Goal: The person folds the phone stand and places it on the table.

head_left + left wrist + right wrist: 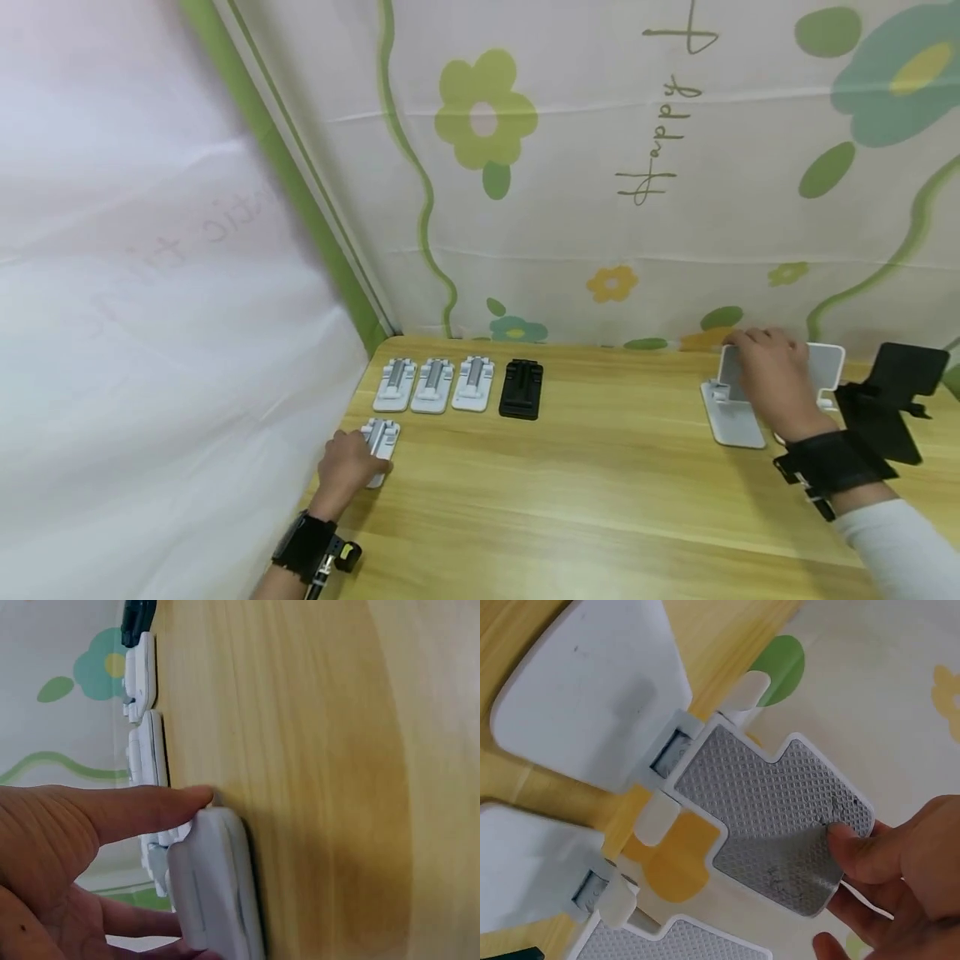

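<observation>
At the table's left edge, my left hand (347, 468) grips a folded white phone stand (382, 440) lying on the wood. In the left wrist view the thumb is along one end of this stand (214, 885), with fingers at its far side. On the right, my right hand (776, 387) holds the raised plate of an unfolded white phone stand (738, 427). The right wrist view shows the thumb on the grey textured pad (772, 817) and fingers behind the plate. Beside it is another unfolded white stand (536, 862), mostly hidden by my hand in the head view.
Three folded white stands (431, 386) and a folded black stand (521, 389) form a row at the back left of the wooden table (570, 500). An unfolded black stand (903, 375) stands far right. A flowered curtain (555, 217) hangs behind the table.
</observation>
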A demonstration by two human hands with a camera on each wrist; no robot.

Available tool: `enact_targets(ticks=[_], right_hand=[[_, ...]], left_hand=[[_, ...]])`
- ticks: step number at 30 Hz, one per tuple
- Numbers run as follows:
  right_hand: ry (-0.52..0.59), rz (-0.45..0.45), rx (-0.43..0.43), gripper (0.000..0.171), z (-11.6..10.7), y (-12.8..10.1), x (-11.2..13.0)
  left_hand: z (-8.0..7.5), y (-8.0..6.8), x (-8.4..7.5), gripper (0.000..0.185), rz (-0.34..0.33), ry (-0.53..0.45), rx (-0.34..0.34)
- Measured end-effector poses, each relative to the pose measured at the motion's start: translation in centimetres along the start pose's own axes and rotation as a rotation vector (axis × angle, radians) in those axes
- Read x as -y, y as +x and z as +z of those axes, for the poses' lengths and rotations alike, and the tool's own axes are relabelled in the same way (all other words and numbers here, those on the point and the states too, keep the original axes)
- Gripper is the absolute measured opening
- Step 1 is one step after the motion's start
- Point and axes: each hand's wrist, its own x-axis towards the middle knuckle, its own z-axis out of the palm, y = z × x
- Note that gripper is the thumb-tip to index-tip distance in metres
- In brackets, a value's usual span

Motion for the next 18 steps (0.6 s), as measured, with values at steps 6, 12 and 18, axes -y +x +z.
enact_targets(ticks=[6, 12, 18], right_hand=[[0.023, -0.033, 0.032, 0.022, -0.4, 0.0, -0.1], [0.083, -0.105, 0.017, 0.027, -1.8, -0.1, 2.5], [0.189, -0.174, -0.097, 0.026, -3.3, 1.2, 7.6]], left_hand=[[-0.6, -0.4, -0.8, 0.061, 0.018, -0.016, 0.017], [-1.1, -1.5, -5.5, 0.046, 0.180, -0.140, -0.094], [-0.5, -2.8, -13.9, 0.030, 0.380, -0.437, 0.011]])
